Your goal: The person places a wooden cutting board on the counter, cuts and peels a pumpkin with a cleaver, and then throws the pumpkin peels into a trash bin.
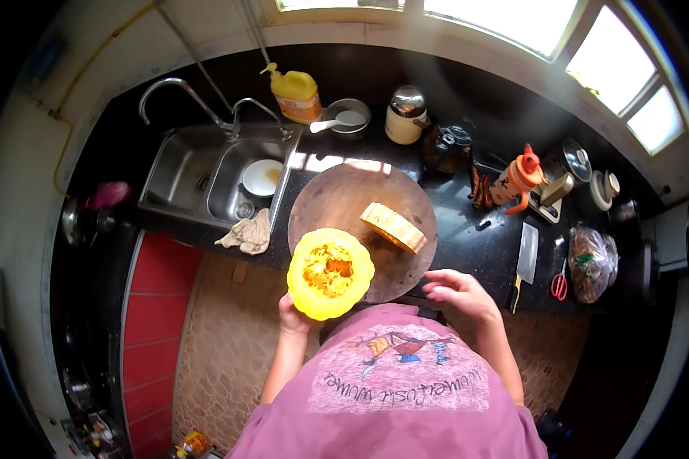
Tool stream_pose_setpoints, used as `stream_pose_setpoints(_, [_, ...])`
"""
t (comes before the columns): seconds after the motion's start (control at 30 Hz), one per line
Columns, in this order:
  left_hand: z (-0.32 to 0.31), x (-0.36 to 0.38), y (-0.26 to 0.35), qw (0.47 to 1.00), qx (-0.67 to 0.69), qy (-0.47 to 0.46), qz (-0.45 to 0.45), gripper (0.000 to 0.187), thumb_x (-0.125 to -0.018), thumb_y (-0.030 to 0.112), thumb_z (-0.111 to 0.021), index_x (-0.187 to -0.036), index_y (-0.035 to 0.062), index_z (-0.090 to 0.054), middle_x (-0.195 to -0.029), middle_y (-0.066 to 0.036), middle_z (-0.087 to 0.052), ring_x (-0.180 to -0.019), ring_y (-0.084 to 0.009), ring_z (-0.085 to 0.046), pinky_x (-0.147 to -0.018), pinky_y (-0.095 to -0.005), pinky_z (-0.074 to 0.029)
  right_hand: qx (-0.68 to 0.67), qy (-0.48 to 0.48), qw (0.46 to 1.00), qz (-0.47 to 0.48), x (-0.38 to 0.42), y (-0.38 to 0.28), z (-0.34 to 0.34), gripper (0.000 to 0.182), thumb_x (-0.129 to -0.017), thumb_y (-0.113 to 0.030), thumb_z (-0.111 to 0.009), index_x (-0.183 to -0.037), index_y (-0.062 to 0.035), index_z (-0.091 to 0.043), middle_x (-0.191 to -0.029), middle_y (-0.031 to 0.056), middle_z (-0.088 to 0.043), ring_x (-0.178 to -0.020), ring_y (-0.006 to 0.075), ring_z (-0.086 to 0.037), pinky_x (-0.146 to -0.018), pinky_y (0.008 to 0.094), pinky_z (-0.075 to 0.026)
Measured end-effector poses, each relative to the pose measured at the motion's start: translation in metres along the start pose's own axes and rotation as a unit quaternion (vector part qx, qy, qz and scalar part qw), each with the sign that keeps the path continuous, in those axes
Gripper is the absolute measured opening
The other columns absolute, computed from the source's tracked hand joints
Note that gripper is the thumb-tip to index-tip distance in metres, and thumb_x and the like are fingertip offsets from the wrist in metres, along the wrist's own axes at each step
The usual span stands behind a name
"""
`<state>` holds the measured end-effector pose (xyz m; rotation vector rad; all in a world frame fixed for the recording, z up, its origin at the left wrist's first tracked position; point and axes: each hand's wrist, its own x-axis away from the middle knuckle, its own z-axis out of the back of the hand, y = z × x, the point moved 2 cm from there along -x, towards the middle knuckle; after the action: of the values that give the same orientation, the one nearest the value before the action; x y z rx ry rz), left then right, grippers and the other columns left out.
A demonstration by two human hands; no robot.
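Observation:
In my left hand (292,315) is a cut pumpkin half (308,294), its yellow flesh and stringy, seedy hollow facing up. Most of that hand's fingers are hidden under the pumpkin. The half is held over the near left edge of a round wooden cutting board (337,199). A thick pumpkin slice (394,227) lies on the board, right of its middle. My right hand (463,294) is beside the board's near right edge, fingers apart, with nothing in it. Farther right, a cleaver (526,256) lies on the dark counter, its handle toward me.
At left is a double steel sink (177,172) with a white plate (262,177); a cloth (249,233) hangs over its front edge. Red scissors (560,285) and a plastic bag (588,268) lie right of the cleaver. An orange-lidded bottle (515,182) stands behind.

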<state>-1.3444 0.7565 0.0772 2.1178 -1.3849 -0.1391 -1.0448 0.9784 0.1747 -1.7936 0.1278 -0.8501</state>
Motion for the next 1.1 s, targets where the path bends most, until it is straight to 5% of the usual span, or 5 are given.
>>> stream_pose_setpoints(0.27, [-0.167, -0.015, 0.029, 0.971, 0.009, -0.205, 0.126, 0.089, -0.072, 0.046, -0.069, -0.145, 0.0048, -0.038, -0.140, -0.016, -0.050, -0.126, -0.0313, -0.052, -0.107, -0.0449, -0.043, -0.212, -0.126, 0.945, 0.216, 0.008, -0.047, -0.069, 0.143, -0.061, -0.047, -0.091, -0.155, -0.0194, 0.014, -0.163, 0.0113, 0.006, -0.147, 0.0272, -0.018, -0.114, 0.0457, -0.029])
stream_pose_setpoints(0.4, [-0.210, -0.035, -0.018, 0.934, -0.137, -0.258, 0.207, 0.091, -0.076, 0.056, -0.067, -0.146, 0.0069, -0.037, -0.145, -0.014, -0.046, -0.128, -0.0283, -0.051, -0.107, -0.0429, -0.043, -0.315, 0.031, 0.908, 0.276, 0.008, -0.014, -0.037, 0.073, -0.077, -0.031, -0.083, -0.139, -0.0094, -0.051, -0.140, 0.0079, -0.053, -0.126, 0.0218, -0.053, -0.106, 0.0392, -0.045])
stream_pose_setpoints(0.57, [-0.239, -0.057, -0.107, 0.862, -0.233, -0.324, 0.314, 0.084, -0.094, 0.058, -0.053, -0.152, 0.0054, -0.023, -0.154, -0.011, -0.029, -0.142, -0.0217, -0.029, -0.115, -0.0384, -0.028, -0.438, 0.047, 0.809, 0.388, 0.046, 0.027, 0.012, 0.101, -0.070, -0.059, -0.078, -0.148, -0.0119, -0.035, -0.148, 0.0093, -0.043, -0.133, 0.0270, -0.046, -0.111, 0.0452, -0.040])
stream_pose_setpoints(0.67, [-0.275, -0.067, -0.131, 0.708, -0.537, -0.434, 0.150, 0.104, -0.090, 0.059, -0.059, -0.154, 0.0003, -0.003, -0.160, -0.020, -0.006, -0.147, -0.0321, -0.019, -0.119, -0.0427, -0.016, -0.492, 0.116, 0.756, 0.416, 0.065, 0.052, 0.039, 0.105, -0.071, -0.067, -0.070, -0.152, -0.0145, -0.027, -0.155, 0.0073, -0.033, -0.140, 0.0273, -0.035, -0.116, 0.0480, -0.029])
stream_pose_setpoints(1.1, [-0.289, -0.086, -0.269, 0.782, -0.455, -0.355, 0.238, 0.121, -0.072, 0.037, -0.086, -0.153, -0.0013, -0.005, -0.155, -0.019, -0.021, -0.145, -0.0286, -0.023, -0.116, -0.0416, -0.027, -0.524, 0.218, 0.748, 0.345, 0.076, 0.111, 0.129, 0.103, -0.070, -0.066, -0.073, -0.149, -0.0138, -0.032, -0.151, 0.0083, -0.038, -0.138, 0.0279, -0.038, -0.113, 0.0501, -0.035])
